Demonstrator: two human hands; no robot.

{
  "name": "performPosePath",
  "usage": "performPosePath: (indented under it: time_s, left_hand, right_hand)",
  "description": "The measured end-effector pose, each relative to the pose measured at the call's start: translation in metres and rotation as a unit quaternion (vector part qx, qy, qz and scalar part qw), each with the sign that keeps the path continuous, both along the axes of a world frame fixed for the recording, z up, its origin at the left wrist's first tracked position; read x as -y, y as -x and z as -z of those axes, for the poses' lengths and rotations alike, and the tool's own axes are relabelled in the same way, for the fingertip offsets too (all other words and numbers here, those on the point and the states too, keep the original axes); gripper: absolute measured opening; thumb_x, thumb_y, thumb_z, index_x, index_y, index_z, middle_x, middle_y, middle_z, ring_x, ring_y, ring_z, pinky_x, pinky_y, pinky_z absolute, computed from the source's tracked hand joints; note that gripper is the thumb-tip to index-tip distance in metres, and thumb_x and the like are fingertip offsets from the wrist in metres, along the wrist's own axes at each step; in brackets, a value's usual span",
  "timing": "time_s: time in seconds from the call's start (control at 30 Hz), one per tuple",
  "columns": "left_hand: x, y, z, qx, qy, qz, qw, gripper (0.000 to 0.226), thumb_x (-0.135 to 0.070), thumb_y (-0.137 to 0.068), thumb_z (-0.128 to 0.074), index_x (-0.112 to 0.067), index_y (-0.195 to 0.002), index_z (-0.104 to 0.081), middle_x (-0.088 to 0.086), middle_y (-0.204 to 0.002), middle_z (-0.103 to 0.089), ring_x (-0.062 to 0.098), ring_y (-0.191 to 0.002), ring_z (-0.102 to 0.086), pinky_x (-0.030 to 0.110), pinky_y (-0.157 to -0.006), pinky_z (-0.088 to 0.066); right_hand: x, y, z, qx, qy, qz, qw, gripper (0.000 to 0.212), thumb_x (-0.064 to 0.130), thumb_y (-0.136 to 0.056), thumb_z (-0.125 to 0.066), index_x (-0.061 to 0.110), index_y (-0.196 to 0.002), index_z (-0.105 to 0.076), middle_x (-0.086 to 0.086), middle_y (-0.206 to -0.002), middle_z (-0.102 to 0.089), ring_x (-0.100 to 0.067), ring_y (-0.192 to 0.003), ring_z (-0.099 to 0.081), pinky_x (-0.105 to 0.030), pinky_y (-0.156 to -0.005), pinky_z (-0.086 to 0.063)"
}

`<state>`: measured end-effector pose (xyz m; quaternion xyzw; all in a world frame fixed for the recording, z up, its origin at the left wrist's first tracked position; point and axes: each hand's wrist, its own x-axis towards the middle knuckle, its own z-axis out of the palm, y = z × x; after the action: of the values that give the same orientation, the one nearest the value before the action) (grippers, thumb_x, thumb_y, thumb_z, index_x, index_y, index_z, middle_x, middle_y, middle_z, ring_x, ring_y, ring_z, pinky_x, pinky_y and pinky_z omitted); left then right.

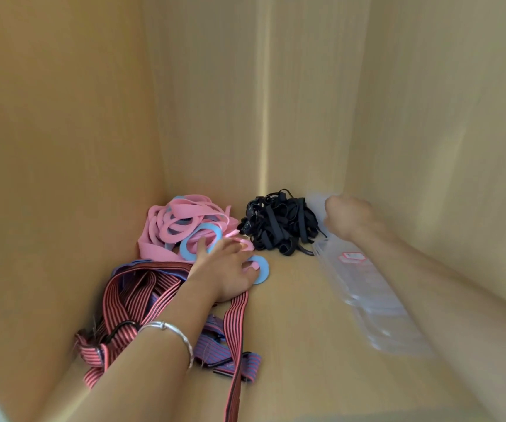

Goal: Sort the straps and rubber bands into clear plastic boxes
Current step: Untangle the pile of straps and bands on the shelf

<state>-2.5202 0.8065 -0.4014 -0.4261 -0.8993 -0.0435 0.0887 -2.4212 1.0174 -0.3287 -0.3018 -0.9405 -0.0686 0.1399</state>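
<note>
Head view: rests left hand (227,269), fingers spread, on pink and blue rubber bands (181,226) at back left of shelf (291,315), between striped straps (142,293) and black bands (279,223). Holds blurred right hand (347,214) at far end of clear plastic box (364,287); cannot tell grip.

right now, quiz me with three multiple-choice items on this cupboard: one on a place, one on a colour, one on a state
1. The black band pile lies:
A. at the back, between the pink-and-blue bands and the clear plastic box
B. inside that box
C. nearest the camera

2. The striped straps are:
A. green
B. yellow
C. red-and-black, some purple

3. The left hand:
A. hangs in the air
B. rests, fingers spread, on the pink-and-blue bands
C. grips the black band pile

Answers: A, it sits at the back with one on each side; C, the stripes show those colours; B, its fingers lie over those bands.
</note>
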Motion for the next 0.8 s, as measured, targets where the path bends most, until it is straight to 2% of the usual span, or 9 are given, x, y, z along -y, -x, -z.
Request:
performPosePath:
  time_s: [0.07,0.13,0.2,0.27,0.33,0.5,0.6,0.7,0.8]
  left_hand:
    - [0.001,-0.001,0.000,0.002,0.004,-0.001,1.000,0.050,-0.047,-0.099,-0.026,-0.033,-0.146,-0.033,-0.013,-0.157,-0.020,0.008,-0.145,0.000,0.057,-0.114,0.005]
    - [0.001,-0.001,0.000,0.002,0.010,-0.004,1.000,0.050,-0.048,-0.099,-0.025,-0.033,-0.146,-0.032,-0.012,-0.158,-0.020,0.010,-0.145,-0.002,0.056,-0.114,0.004]
    - [0.001,-0.001,0.000,0.002,0.012,-0.007,1.000,0.051,-0.048,-0.099,-0.024,-0.033,-0.147,-0.032,-0.011,-0.158,-0.020,0.011,-0.145,-0.004,0.056,-0.114,0.004]
    - [0.001,0.000,0.001,0.001,0.012,-0.008,1.000,0.051,-0.048,-0.099,-0.024,-0.033,-0.146,-0.032,-0.011,-0.158,-0.020,0.011,-0.145,-0.005,0.056,-0.114,0.003]
    - [0.000,0.000,0.002,0.002,0.012,-0.010,1.000,0.050,-0.048,-0.099,-0.024,-0.033,-0.146,-0.033,-0.011,-0.158,-0.020,0.011,-0.145,-0.006,0.056,-0.114,0.003]
    - [0.001,0.000,0.001,0.004,0.010,-0.009,1.000,0.051,-0.049,-0.099,-0.025,-0.032,-0.146,-0.033,-0.012,-0.157,-0.022,0.010,-0.145,-0.007,0.056,-0.114,0.003]
    - [0.002,-0.004,-0.002,0.004,-0.010,-0.008,1.000,0.051,-0.049,-0.099,-0.029,-0.028,-0.144,-0.039,-0.011,-0.154,-0.029,0.010,-0.144,-0.012,0.056,-0.115,-0.001]
    - [0.005,-0.010,-0.010,0.007,-0.034,0.010,0.999,0.047,-0.050,-0.096,-0.037,-0.021,-0.129,-0.054,-0.007,-0.142,-0.046,0.013,-0.136,-0.031,0.051,-0.112,-0.015]
    - [0.012,-0.021,-0.024,0.006,-0.023,0.030,0.999,0.038,-0.045,-0.096,-0.040,-0.016,-0.111,-0.060,0.000,-0.125,-0.058,0.022,-0.121,-0.048,0.044,-0.107,-0.024]
  right_hand:
    - [0.003,-0.001,-0.002,0.009,-0.021,-0.001,1.000,0.022,0.001,-0.091,-0.047,0.005,-0.071,-0.039,-0.008,-0.087,-0.043,-0.025,-0.079,-0.043,-0.029,-0.066,-0.036]
    - [0.003,-0.002,-0.002,0.010,-0.036,0.003,0.999,0.032,-0.001,-0.090,-0.048,0.010,-0.065,-0.032,-0.009,-0.086,-0.046,-0.026,-0.077,-0.044,-0.029,-0.065,-0.035]
    - [0.002,-0.003,-0.002,0.010,-0.048,0.006,0.999,0.023,-0.003,-0.089,-0.047,0.007,-0.070,-0.040,-0.013,-0.095,-0.057,-0.029,-0.082,-0.051,-0.030,-0.067,-0.035]
    - [0.003,-0.004,-0.003,0.008,-0.058,0.005,0.998,0.012,-0.005,-0.088,-0.047,0.005,-0.088,-0.055,-0.014,-0.105,-0.062,-0.031,-0.091,-0.059,-0.030,-0.067,-0.037]
    - [0.002,-0.005,-0.007,-0.006,-0.068,0.007,0.998,0.022,-0.007,-0.085,-0.047,0.004,-0.100,-0.059,-0.014,-0.106,-0.062,-0.032,-0.089,-0.060,-0.031,-0.066,-0.037]
    - [0.011,-0.019,-0.022,-0.147,-0.119,-0.029,0.982,0.018,0.003,-0.091,-0.048,0.007,-0.102,-0.061,-0.011,-0.102,-0.065,-0.031,-0.091,-0.060,-0.030,-0.064,-0.036]
    - [0.037,-0.034,-0.025,-0.213,-0.057,-0.112,0.969,0.018,0.010,-0.091,-0.048,0.008,-0.102,-0.061,-0.008,-0.102,-0.065,-0.028,-0.090,-0.056,-0.031,-0.064,-0.036]
    - [0.063,-0.052,-0.020,-0.212,0.023,-0.180,0.960,0.011,0.011,-0.087,-0.051,0.012,-0.093,-0.059,-0.002,-0.097,-0.064,-0.022,-0.084,-0.054,-0.031,-0.061,-0.038]
    - [0.074,-0.072,-0.015,-0.221,0.103,-0.183,0.952,0.006,0.013,-0.081,-0.053,0.018,-0.081,-0.056,0.006,-0.081,-0.061,-0.018,-0.064,-0.054,-0.029,-0.060,-0.047]
